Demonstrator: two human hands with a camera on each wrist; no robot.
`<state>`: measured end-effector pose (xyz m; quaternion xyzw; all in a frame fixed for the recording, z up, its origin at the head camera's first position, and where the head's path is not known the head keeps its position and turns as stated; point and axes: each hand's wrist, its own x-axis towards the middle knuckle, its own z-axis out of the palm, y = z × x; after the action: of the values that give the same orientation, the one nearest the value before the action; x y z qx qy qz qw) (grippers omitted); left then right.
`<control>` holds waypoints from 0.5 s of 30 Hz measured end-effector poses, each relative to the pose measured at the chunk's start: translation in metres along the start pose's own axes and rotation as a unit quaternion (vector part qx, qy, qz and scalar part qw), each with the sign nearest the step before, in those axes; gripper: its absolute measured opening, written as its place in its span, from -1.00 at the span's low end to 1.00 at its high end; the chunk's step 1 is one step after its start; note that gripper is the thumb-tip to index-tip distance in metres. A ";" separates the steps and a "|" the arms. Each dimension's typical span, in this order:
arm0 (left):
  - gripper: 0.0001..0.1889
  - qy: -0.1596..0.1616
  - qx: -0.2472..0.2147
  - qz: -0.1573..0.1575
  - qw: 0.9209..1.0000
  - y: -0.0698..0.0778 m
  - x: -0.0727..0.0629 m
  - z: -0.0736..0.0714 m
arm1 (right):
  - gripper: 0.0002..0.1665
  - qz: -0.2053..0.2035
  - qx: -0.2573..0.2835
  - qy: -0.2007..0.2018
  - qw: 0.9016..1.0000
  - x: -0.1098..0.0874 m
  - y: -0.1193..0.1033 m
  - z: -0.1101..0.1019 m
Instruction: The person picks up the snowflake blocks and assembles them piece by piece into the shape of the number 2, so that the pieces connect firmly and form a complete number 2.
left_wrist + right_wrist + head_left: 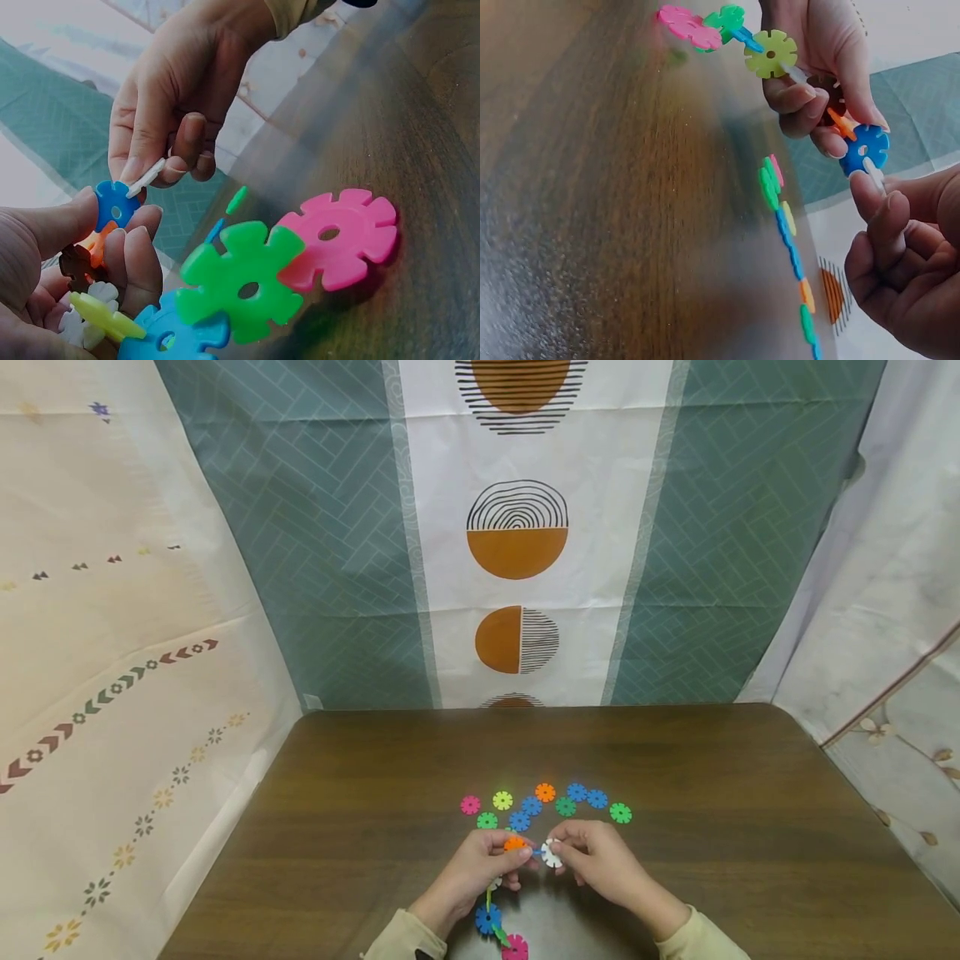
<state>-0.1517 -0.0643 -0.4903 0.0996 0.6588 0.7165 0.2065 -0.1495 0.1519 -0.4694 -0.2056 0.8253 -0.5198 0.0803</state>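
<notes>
My left hand (474, 864) grips the end of a chain of slotted plastic discs, its thumb and fingers around a blue disc (874, 142). My right hand (606, 867) pinches a white disc (552, 854), whose edge meets the blue disc's rim; whether they are interlocked I cannot tell. Behind the blue disc in the chain come an orange disc (96, 244) and a brown disc (75, 267), partly hidden by the left fingers. Further along, a yellow disc (771, 54), a green disc (240, 289) and a pink disc (341, 234) trail below the left hand.
Loose discs lie on the brown wooden table (360, 793) just beyond the hands, among them a pink one (470, 805), an orange one (545, 792) and a green one (620, 812). A patterned curtain (517, 593) hangs at the table's far edge.
</notes>
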 end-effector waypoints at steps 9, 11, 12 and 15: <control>-0.78 0.017 0.006 -0.014 1.000 -0.001 0.002 -0.002 | -0.86 0.007 0.003 0.005 1.000 0.004 0.000 0.003; -0.76 0.019 0.008 -0.017 1.000 0.000 0.003 -0.002 | -0.86 0.007 0.007 0.015 1.000 0.004 0.000 0.004; -0.75 0.017 0.010 -0.018 1.000 0.000 0.003 -0.002 | -0.86 0.008 0.010 0.019 1.000 0.004 0.000 0.004; -0.71 0.015 0.015 -0.026 0.999 -0.001 0.003 -0.003 | -0.85 0.010 0.014 0.026 1.000 0.004 -0.001 0.005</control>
<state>-0.1557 -0.0655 -0.4923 0.0749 0.6747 0.7027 0.2132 -0.1517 0.1458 -0.4702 -0.1826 0.8215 -0.5361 0.0666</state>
